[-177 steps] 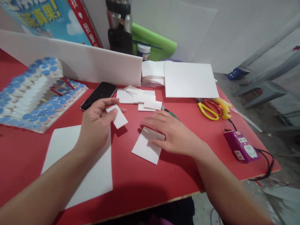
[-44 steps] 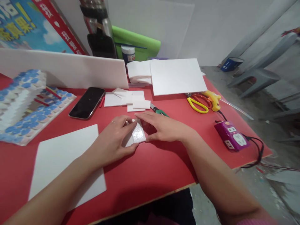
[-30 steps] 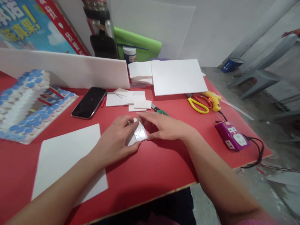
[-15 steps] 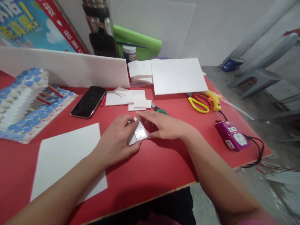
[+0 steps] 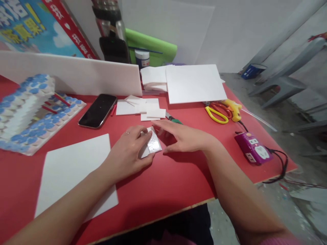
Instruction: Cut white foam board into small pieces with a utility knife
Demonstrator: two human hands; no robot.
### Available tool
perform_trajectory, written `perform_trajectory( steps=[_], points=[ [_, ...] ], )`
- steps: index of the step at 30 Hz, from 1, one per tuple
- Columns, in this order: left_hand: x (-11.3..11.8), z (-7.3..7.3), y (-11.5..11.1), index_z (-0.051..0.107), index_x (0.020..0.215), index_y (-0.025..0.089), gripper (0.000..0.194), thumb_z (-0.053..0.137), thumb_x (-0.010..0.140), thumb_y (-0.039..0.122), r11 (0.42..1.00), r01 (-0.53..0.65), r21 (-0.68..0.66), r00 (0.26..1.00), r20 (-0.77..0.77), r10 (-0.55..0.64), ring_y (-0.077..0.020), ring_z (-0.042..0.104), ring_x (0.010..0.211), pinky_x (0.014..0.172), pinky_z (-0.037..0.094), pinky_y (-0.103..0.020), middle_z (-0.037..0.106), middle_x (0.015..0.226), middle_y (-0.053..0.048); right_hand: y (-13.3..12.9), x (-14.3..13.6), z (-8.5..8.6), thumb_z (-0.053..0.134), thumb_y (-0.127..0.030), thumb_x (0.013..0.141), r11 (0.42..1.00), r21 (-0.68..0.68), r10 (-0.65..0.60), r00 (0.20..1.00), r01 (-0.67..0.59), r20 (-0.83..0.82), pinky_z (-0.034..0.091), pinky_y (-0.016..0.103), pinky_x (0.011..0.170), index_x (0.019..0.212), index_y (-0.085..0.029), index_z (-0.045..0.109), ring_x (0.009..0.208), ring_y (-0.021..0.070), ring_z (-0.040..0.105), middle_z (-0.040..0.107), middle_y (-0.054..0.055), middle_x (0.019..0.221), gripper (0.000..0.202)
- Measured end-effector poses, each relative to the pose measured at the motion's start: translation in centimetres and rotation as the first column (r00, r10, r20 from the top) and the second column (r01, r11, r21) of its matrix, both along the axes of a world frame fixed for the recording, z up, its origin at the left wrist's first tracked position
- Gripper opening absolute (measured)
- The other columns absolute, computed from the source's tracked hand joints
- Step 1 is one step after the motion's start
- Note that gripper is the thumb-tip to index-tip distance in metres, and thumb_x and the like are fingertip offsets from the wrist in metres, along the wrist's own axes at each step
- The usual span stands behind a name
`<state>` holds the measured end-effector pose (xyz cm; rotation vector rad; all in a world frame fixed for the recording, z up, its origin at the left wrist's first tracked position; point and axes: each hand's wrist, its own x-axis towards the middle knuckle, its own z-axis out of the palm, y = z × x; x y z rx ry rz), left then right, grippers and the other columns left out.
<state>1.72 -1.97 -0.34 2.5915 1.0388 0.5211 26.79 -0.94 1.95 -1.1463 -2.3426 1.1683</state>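
Note:
My left hand (image 5: 130,148) grips a small white board piece (image 5: 154,142) flat on the table, fingers along its far side and thumb at its near edge. Part of the piece is hidden under that hand; a seam crosses it, and its right part has a shiny, glossy surface. Just right of the piece is my right hand (image 5: 182,137), its thumb and fingers apart with nothing visible between them. Behind the hands lie several small white board pieces (image 5: 153,114) and a green-handled knife (image 5: 175,120).
A phone (image 5: 98,110), a large white sheet (image 5: 76,166) and a blue-and-white model (image 5: 30,115) are on the left. Pliers with yellow and red handles (image 5: 217,115), a yellow glue gun (image 5: 233,109) and a purple power socket (image 5: 253,148) sit right. White boards (image 5: 195,83) lie behind.
My right hand has eased slightly right, off the edge of the small board piece, and its fingers have loosened. My left hand keeps its grip.

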Motion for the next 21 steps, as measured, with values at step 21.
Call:
perform_trajectory(
  steps=[21],
  points=[
    [0.0, -1.0, -0.2, 0.068, 0.113, 0.014, 0.023, 0.062, 0.095, 0.027, 0.988, 0.011, 0.156, 0.998, 0.053, -0.020, -0.0349, 0.067, 0.104, 0.088, 0.057, -0.050, 0.069, 0.117, -0.019, -1.5, 0.0, 2.2, 0.064, -0.027, 0.100, 0.885, 0.301, -0.389, 0.920, 0.356, 0.055, 0.055, 0.036, 0.087, 0.124, -0.020, 0.070, 0.096, 0.0218, 0.070, 0.074, 0.008, 0.121, 0.026]
  ],
)
